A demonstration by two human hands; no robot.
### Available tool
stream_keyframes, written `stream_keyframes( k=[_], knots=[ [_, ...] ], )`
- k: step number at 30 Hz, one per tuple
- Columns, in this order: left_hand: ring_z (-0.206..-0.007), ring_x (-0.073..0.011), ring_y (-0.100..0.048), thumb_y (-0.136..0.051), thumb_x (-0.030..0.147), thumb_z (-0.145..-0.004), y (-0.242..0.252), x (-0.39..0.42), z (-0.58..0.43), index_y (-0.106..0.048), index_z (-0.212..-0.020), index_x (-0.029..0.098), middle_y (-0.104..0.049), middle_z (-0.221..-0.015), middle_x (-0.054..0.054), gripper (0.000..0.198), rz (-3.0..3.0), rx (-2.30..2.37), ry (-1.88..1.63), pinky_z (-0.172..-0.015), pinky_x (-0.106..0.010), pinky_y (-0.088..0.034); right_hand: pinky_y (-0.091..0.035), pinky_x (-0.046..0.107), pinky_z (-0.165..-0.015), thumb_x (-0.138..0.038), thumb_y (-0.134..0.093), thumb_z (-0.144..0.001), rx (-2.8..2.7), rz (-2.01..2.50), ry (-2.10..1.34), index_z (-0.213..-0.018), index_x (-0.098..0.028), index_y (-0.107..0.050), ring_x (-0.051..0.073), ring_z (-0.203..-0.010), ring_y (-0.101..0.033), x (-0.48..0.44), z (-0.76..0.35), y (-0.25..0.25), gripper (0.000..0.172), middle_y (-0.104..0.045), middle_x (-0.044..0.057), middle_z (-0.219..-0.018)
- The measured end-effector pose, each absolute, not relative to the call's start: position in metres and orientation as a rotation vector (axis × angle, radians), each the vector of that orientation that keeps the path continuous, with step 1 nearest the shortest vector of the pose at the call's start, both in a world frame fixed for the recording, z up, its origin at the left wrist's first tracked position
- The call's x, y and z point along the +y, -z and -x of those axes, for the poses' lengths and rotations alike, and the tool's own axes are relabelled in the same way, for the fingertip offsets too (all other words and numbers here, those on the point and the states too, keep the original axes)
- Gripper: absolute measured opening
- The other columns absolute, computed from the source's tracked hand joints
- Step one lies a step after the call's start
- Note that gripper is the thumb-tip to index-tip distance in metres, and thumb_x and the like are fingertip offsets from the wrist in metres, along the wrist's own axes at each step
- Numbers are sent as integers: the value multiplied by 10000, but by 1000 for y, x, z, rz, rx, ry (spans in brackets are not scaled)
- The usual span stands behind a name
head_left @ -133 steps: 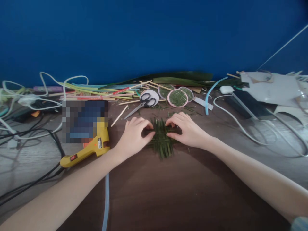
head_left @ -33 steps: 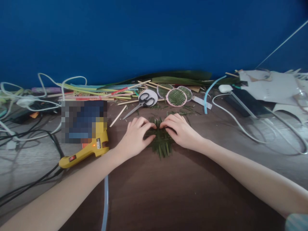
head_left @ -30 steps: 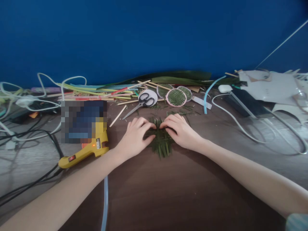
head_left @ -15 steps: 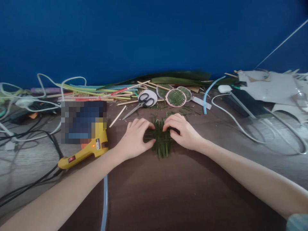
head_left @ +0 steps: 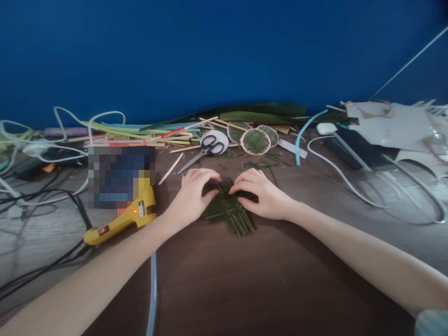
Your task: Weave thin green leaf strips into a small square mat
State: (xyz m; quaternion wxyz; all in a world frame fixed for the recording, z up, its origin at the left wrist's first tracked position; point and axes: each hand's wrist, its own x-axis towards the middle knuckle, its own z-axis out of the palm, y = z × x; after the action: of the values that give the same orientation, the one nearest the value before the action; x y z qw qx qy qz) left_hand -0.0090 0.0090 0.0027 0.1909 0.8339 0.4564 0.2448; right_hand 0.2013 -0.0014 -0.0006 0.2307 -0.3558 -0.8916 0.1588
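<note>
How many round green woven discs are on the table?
3: the pink-rimmed disc in front, the left disc and the right disc partly behind it. Others may be hidden.

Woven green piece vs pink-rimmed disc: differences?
Edge: the woven green piece ends in loose strips; the pink-rimmed disc has a closed round rim.
Position: the woven green piece is at the left hand and right hand; the pink-rimmed disc lies farther back, clear of both.
Shared: both show green, woven-looking material.
</note>
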Motion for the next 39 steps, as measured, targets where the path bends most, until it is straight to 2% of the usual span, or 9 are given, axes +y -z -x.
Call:
stream_keyframes(
  k=[3,5,9,16,20,24,27,33,39],
  knots=[
    [-1000,-189,-482,-468,181,-834,-3,8,9,-536,-921,205,-590,-1006,-28,113,-2321,1310,-710,-909,-376,-352,-365,359,-816,-156,-504,-777,-2441,996,-448,-950,-180,-585,198,-893,-470,-1,-200,1,193,-566,72,-929],
    [-1000,-200,-473,-508,220,-816,-5,7,8,-537,-929,208,-583,-1012,-25,117,-2351,1296,-649,-902,-388,-343,-374,354,-808,-138,-488,-782,-2396,1028,-436,-934,-178,-581,195,-879,-474,1,-200,2,182,-568,70,-917],
    [-1024,-240,-446,-662,310,-703,-6,6,7,-539,-960,217,-591,-1033,-22,299,-2418,1288,-513,-877,-411,-327,-386,346,-772,-39,-398,-778,-2236,1179,-397,-848,-182,-584,190,-833,-477,5,-201,8,245,-581,57,-864],
    [-1074,-222,-468,-672,312,-713,-3,9,7,-543,-952,216,-604,-1086,-25,288,-2404,1213,-570,-926,-402,-312,-386,369,-785,7,-360,-737,-1930,1350,-294,-804,-205,-583,204,-860,-481,13,-208,17,315,-545,52,-852],
    [-1085,-223,-453,-617,258,-764,-2,8,8,-558,-932,214,-570,-1124,-31,183,-2448,1263,-644,-923,-401,-316,-375,360,-800,-41,-383,-783,-1992,1228,-303,-794,-202,-564,193,-856,-486,7,-206,8,242,-566,44,-845],
    [-986,-206,-476,-547,218,-809,-2,7,10,-567,-906,202,-573,-984,-28,101,-2486,1362,-681,-880,-385,-337,-361,360,-773,-214,-518,-797,-2297,1119,-312,-860,-192,-559,207,-863,-465,-1,-200,1,79,-572,58,-903],
    [-929,-198,-481,-505,225,-825,-2,5,9,-559,-870,191,-567,-926,-25,78,-2498,1379,-672,-841,-375,-349,-350,359,-762,-291,-565,-777,-2400,1150,-300,-878,-187,-553,217,-869,-450,-2,-198,1,145,-558,68,-917],
    [-940,-239,-458,-629,343,-717,-2,3,6,-537,-868,186,-548,-950,-39,237,-2537,1436,-561,-821,-399,-343,-346,355,-774,-267,-539,-787,-2398,1189,-318,-907,-181,-534,218,-887,-438,1,-198,4,148,-551,70,-926],
    [-915,-227,-455,-642,353,-715,-2,3,7,-521,-878,190,-538,-940,-32,261,-2534,1404,-537,-806,-386,-347,-345,362,-778,-268,-535,-787,-2415,1192,-329,-912,-186,-528,224,-894,-439,-1,-198,3,150,-551,71,-931]
  ],
)
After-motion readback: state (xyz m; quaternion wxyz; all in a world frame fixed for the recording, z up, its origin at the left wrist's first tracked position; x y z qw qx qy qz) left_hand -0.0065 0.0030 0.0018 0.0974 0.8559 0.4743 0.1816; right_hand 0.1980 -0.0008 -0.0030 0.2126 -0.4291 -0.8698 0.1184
